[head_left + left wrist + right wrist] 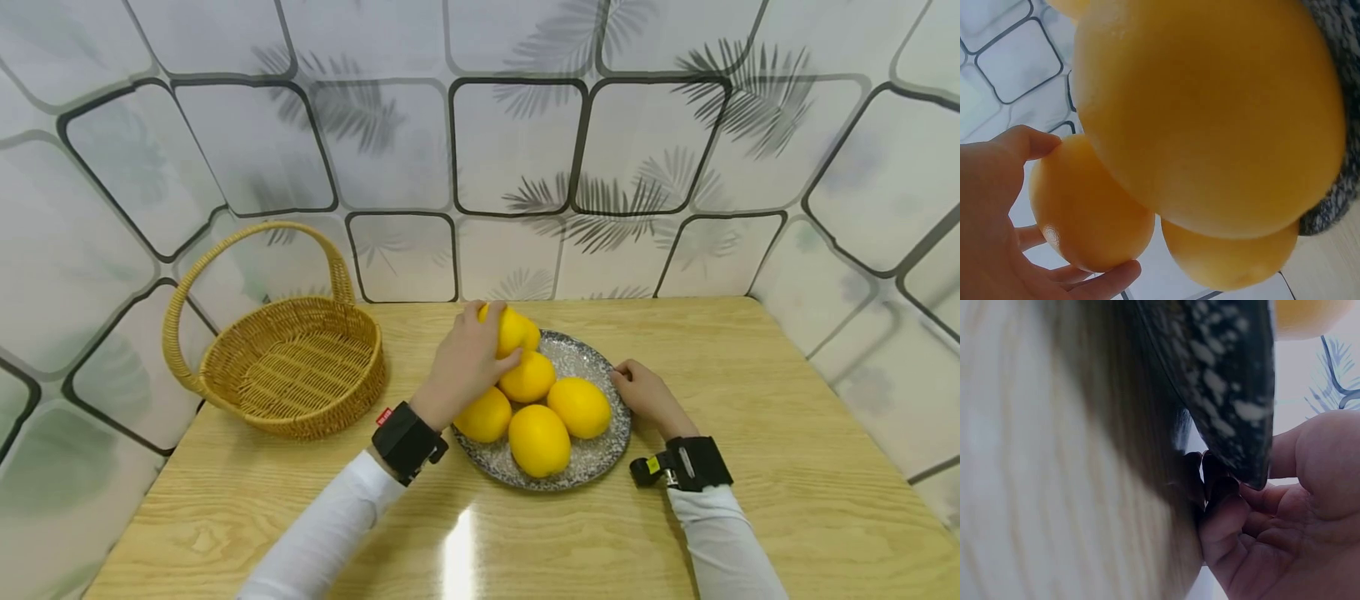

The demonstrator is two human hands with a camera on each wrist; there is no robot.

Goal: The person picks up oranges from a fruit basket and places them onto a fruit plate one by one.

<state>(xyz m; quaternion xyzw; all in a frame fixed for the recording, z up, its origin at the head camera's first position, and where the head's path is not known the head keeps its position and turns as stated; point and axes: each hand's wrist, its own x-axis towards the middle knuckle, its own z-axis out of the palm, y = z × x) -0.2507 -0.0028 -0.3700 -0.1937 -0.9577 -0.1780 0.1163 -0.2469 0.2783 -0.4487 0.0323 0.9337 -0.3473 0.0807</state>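
Note:
My left hand [463, 360] reaches over the back left of a speckled grey plate [576, 352] and grips a yellow lemon [512, 331]. In the left wrist view, thumb and fingers curve round opposite sides of that lemon [1088, 206]. Several more lemons lie on the plate, one large lemon [539, 440] at the front and another [579, 407] on the right. At the plate's right edge, my right hand [647, 395] pinches the rim. The right wrist view has the plate's underside [1222, 381] tilting up from the tabletop, with curled fingers [1225, 522] beneath the rim.
A wicker basket [367, 387] with a tall arched handle [258, 227] stands on the left of the wooden table [765, 400], with no fruit in it. Patterned wall covering [517, 150] rises right behind the table's back edge and along both sides.

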